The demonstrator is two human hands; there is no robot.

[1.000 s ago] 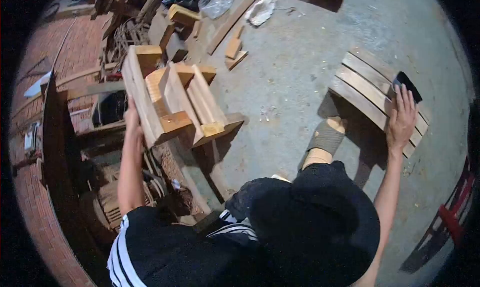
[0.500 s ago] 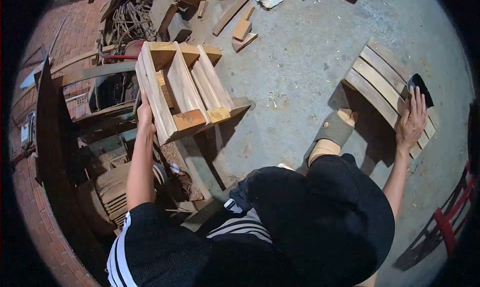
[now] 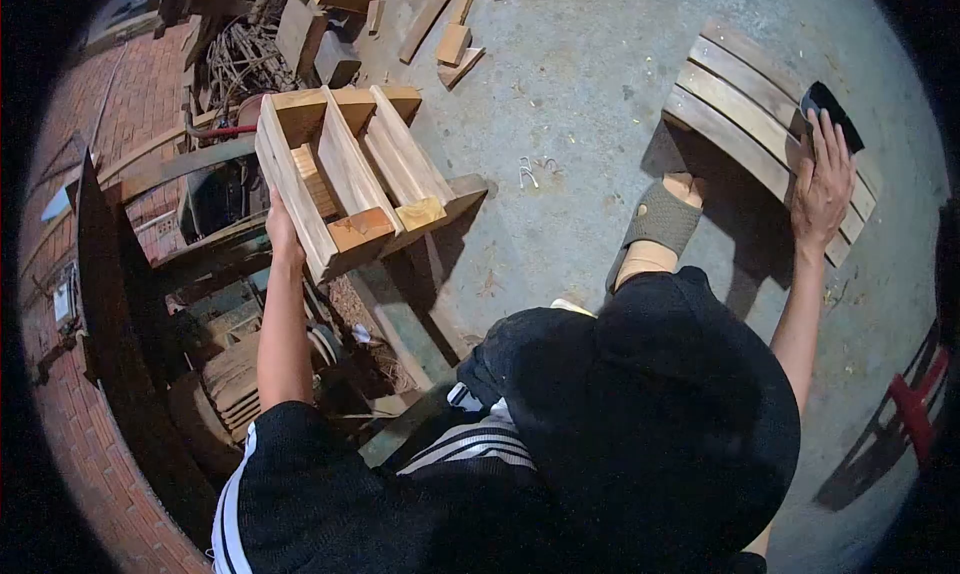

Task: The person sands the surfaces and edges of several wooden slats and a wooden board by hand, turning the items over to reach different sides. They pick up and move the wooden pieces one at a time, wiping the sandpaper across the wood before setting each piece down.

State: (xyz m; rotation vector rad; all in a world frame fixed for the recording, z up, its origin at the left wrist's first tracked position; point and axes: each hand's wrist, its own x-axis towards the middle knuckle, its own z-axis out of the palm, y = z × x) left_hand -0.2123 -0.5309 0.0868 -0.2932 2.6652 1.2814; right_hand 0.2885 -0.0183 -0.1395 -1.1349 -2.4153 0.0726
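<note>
A slatted wooden frame (image 3: 340, 164) with open compartments stands at the left, and my left hand (image 3: 283, 232) is closed on its left side, the fingers partly hidden behind it. On the right is a curved slatted wooden piece (image 3: 745, 104) resting above the floor. My right hand (image 3: 825, 189) lies with its palm over the slats near the right end, fingers stretched along a dark curved object (image 3: 832, 114). Whether those fingers grip this object is hard to see.
Wooden offcuts (image 3: 453, 46) lie on the concrete floor (image 3: 560, 104) ahead. A machine with a wooden-looking block (image 3: 250, 374) is at lower left. A red metal frame (image 3: 915, 404) stands at the right edge. My sandalled foot (image 3: 660, 219) is between the two wooden pieces.
The view has shifted a little, so the curved piece and offcuts appear higher. Both hands stay at the same wooden pieces.
</note>
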